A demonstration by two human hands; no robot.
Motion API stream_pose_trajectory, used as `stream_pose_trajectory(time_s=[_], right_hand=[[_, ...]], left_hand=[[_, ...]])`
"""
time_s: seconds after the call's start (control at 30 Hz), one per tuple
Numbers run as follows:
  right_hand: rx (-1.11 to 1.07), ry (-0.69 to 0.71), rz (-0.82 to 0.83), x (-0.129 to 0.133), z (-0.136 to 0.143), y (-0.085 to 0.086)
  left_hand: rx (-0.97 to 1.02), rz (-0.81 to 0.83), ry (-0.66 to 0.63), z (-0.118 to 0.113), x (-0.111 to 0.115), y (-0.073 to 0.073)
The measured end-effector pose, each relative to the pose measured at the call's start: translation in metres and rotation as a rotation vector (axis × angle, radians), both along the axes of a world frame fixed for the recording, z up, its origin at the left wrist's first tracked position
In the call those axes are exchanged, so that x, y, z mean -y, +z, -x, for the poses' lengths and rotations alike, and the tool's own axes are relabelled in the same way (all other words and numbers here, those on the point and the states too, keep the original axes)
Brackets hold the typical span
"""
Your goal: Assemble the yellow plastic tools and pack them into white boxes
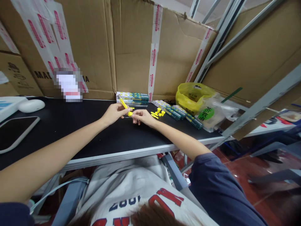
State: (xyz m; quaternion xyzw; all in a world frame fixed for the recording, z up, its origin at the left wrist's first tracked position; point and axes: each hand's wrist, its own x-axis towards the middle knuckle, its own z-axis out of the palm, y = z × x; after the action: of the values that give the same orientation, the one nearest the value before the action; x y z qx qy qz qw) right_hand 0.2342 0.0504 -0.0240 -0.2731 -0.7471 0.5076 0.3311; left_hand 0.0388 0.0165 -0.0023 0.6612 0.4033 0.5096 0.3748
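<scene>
My left hand (114, 113) is closed around a slim yellow tool with a metal tip (122, 103), which tilts up and to the left above the black table. At the tool's lower end is a wider yellow end piece (130, 113). My right hand (142, 116) pinches at this end piece, with thumb and fingers pressed together. A thin wire-like loop shows just under the hands; what it belongs to is unclear. Several small yellow plastic parts (158, 112) lie right of my right hand, some round like spools, some flat and narrow.
Green and white packs (137, 98) lie behind my hands, and more packs (175, 111) lie to the right. Beyond those are a yellow plastic bag (192, 97) and a clear bag (209, 116). A phone (17, 133) and white case (31, 106) are at left. Cardboard (131, 47) walls the back.
</scene>
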Motion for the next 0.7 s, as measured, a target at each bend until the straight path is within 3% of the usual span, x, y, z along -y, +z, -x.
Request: stream_pose_trajectory(time_s=[0.27,0.5,0.7], right_hand=[[0.067,0.06,-0.031,0.001,0.003,0.0],[0.061,0.124,-0.081,0.0,0.005,-0.008],[0.137,0.084,-0.402,-0.001,0.004,-0.007]], left_hand=[[0.141,0.022,0.03,-0.001,-0.003,-0.005],[0.244,0.039,0.06,-0.002,0.005,0.003],[0.299,-0.019,0.026,-0.002,0.009,0.006]])
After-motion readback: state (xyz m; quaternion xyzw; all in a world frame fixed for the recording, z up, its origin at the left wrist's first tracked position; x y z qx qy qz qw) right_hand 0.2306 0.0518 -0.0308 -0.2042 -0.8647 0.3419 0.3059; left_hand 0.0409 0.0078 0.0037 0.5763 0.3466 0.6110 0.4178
